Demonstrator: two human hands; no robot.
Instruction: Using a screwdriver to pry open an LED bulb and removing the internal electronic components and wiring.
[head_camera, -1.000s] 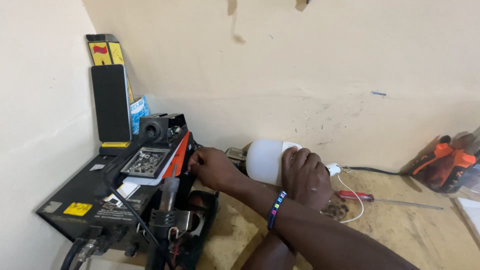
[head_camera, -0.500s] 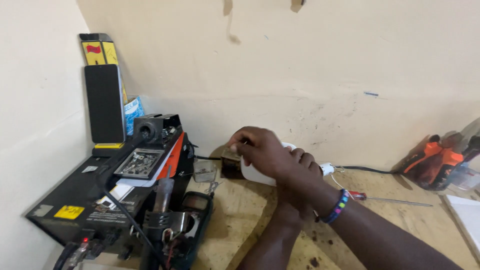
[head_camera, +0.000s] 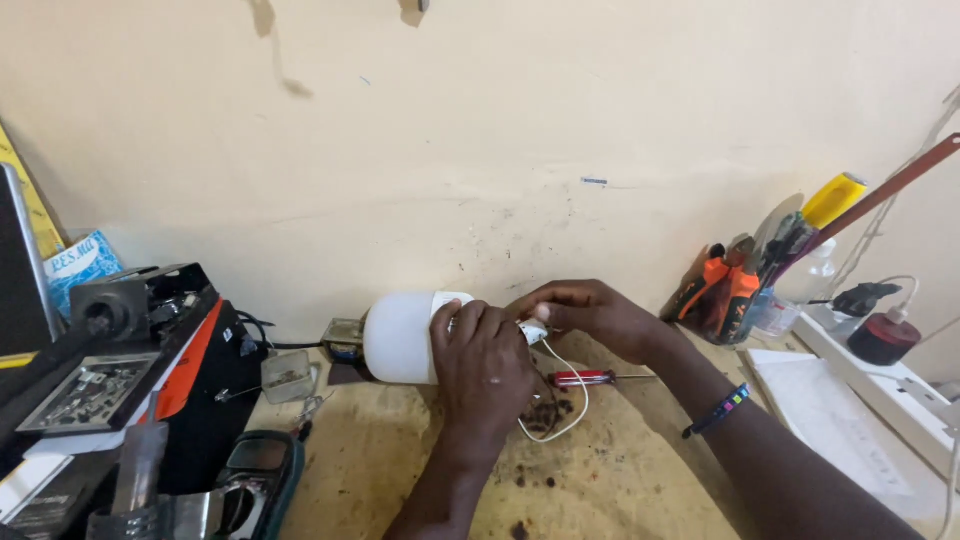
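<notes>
A big white bulb (head_camera: 400, 338) lies on its side on the wooden tabletop (head_camera: 640, 480), close to the cream wall (head_camera: 500, 150). Its round end points to the left, and its narrow end points to the right, toward the hands.

The left hand (head_camera: 485, 365) rests over the narrow end of the bulb. Its fingers curl down around that end and hold it. The bulb sticks out to the left of this hand.

The right hand (head_camera: 590, 312) is just beside the left hand, on its right side. Its fingertips are pinched shut on a small white part (head_camera: 533, 331) at the tip of the bulb. A thin white wire (head_camera: 565, 400) hangs from that part and loops down on the tabletop under the two hands. The right wrist wears a bracelet (head_camera: 720, 410) with many colours.

A screwdriver (head_camera: 585, 378) with a red handle lies flat on the tabletop, just under the right hand and near the wire loop. Small dark crumbs (head_camera: 545, 415) lie near it.

To the left of the bulb sits a small clear box (head_camera: 285, 375), and beyond it a black and orange machine (head_camera: 150, 370). Far to the right, orange pliers (head_camera: 728, 295) lean on the wall, and a white power strip (head_camera: 890, 390) lies beside them.
</notes>
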